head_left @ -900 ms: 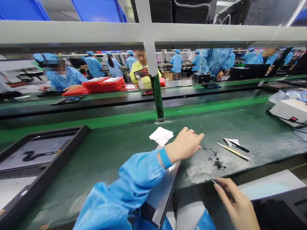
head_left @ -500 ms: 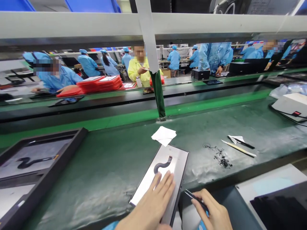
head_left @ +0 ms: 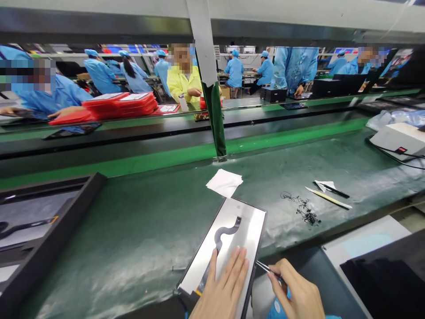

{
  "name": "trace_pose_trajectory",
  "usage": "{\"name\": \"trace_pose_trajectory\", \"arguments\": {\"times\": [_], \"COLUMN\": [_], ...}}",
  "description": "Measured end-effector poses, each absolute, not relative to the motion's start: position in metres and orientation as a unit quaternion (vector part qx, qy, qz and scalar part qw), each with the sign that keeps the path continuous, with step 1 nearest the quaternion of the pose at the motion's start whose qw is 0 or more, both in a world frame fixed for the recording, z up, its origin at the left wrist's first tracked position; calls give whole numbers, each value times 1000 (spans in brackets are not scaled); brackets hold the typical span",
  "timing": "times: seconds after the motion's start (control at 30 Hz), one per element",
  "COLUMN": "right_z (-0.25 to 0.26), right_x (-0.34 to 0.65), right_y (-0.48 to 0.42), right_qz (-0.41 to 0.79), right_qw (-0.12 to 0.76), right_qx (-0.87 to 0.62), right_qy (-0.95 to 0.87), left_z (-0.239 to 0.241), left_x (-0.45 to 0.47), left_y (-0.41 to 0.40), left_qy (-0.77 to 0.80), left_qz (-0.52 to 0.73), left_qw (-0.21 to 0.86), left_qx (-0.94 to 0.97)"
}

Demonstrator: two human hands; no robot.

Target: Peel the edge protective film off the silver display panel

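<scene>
A flat screen panel (head_left: 245, 226) with a silvery back lies tilted at the green bench's front edge. Along it runs a dark, curved ribbon cable (head_left: 226, 231). My left hand (head_left: 226, 283) rests flat on the panel, fingers stretched out, the index finger by the cable and covering part of it. In my right hand (head_left: 295, 288) is a pair of tweezers (head_left: 265, 267), pinched between thumb and fingers. Their tips are at the panel's right edge; whether they touch it I cannot tell.
White wipes (head_left: 225, 182) lie beyond the panel. To the right are black scraps (head_left: 308, 215), a pale-handled blade tool (head_left: 327, 198) and a black tool (head_left: 337, 190). A black tray (head_left: 78, 208) with similar panels stands left. A post (head_left: 217, 119) rises behind; co-workers sit beyond.
My left hand has shifted slightly on the panel, with more of the ribbon cable showing beside it. The tweezer tips have come closer to the panel's right edge. The view has shifted a little.
</scene>
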State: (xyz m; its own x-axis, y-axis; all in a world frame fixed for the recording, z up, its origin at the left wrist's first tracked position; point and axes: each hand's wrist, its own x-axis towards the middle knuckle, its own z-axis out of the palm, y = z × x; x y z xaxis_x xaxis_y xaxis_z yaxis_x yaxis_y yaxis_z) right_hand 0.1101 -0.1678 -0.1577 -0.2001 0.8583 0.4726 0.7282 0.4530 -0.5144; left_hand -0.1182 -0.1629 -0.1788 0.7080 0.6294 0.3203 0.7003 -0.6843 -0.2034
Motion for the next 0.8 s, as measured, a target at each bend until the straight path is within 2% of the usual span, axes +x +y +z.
{"name": "trace_pose_trajectory", "arguments": {"times": [0.27, 0.8], "right_z": [-154, -141], "right_x": [109, 109], "right_y": [-168, -160], "right_qz": [90, 17], "right_qw": [336, 312], "right_qx": [-523, -497], "right_qy": [-778, -810], "left_z": [-185, -164], "left_x": [-120, -116], "left_y": [-166, -168], "left_qy": [-376, -385], "left_qz": [-107, -77], "left_qw": [104, 125], "left_qx": [-914, -911]}}
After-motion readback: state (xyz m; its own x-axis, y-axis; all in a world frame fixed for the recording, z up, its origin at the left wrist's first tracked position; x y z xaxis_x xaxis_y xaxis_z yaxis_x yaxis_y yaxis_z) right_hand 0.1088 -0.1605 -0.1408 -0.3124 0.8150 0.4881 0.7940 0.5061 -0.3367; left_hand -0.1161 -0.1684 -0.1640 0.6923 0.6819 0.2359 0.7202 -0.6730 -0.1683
